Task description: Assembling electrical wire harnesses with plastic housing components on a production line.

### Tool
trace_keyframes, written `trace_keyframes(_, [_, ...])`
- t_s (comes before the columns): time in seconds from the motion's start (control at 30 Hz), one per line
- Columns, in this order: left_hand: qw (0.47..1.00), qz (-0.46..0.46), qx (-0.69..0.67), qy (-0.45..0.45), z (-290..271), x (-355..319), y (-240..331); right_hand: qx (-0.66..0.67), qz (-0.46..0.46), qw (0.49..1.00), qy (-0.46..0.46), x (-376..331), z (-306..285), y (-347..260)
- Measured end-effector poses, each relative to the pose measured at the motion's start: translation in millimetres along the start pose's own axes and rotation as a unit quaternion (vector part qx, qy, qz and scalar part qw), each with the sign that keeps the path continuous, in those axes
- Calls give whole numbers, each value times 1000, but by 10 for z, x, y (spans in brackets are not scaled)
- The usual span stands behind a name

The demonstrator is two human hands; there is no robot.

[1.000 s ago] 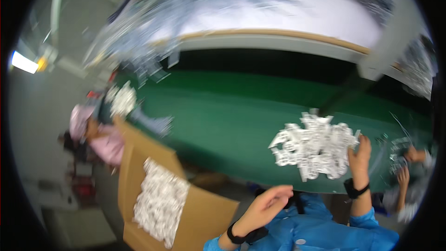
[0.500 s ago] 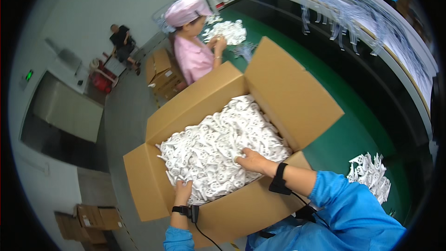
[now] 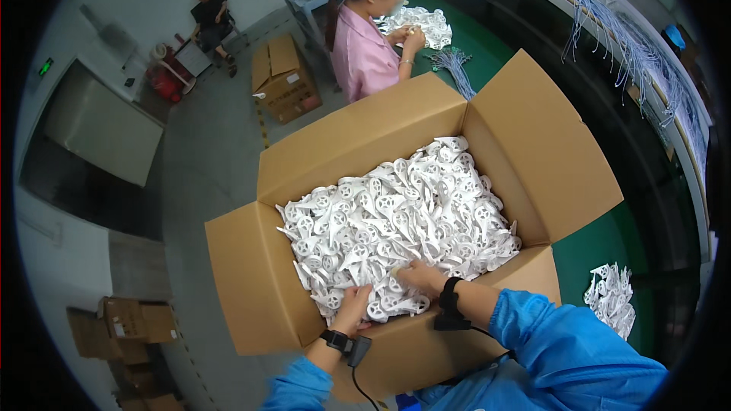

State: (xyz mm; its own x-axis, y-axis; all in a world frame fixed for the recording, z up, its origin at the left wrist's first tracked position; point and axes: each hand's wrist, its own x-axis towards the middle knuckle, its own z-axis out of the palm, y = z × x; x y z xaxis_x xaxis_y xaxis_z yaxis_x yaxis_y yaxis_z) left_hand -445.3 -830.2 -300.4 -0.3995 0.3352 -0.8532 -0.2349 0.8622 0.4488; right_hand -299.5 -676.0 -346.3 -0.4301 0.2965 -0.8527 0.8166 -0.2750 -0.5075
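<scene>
A large open cardboard box [image 3: 362,133] stands before me, filled with white plastic parts [image 3: 396,209], each having a spoked round end and a pointed tail. Inside its near edge, my left hand [image 3: 353,309] has its fingers bent together against the parts; whatever they hold is hidden. Just to the right, my right hand [image 3: 420,278] reaches down onto the heap. Its fingers are curled, a pale cover shows on one fingertip, and their grip is hidden among the parts. Each wrist wears a black strap with a cable.
A person in pink [image 3: 369,49] works beyond the box at a green-topped bench [image 3: 487,42]. Blue-grey cables [image 3: 453,65] lie there; more white parts [image 3: 611,298] lie at right. Closed cartons [image 3: 285,80] stand on the floor, others [image 3: 137,320] at lower left. Another person [image 3: 213,23] sits far back.
My right hand has drawn nearer to the box's near edge. My left hand has moved right, so the hands are closer together. The view has shifted, and the box appears further right.
</scene>
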Motion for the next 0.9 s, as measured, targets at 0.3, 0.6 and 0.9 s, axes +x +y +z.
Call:
trace_keyframes(0.3, [971, -36, -227, -64, 368, 150, -15, 92, -23, 995, -8, 172, 178, 176])
trace_keyframes(0.6, [916, -45, -366, -155, 387, 106, 22, 177, 17, 982, -59, -361, -12, -197])
trace_keyframes(0.9, [928, 19, -332, -168, 409, -253, 295, 187, -76, 978, 55, -532, 30, -212])
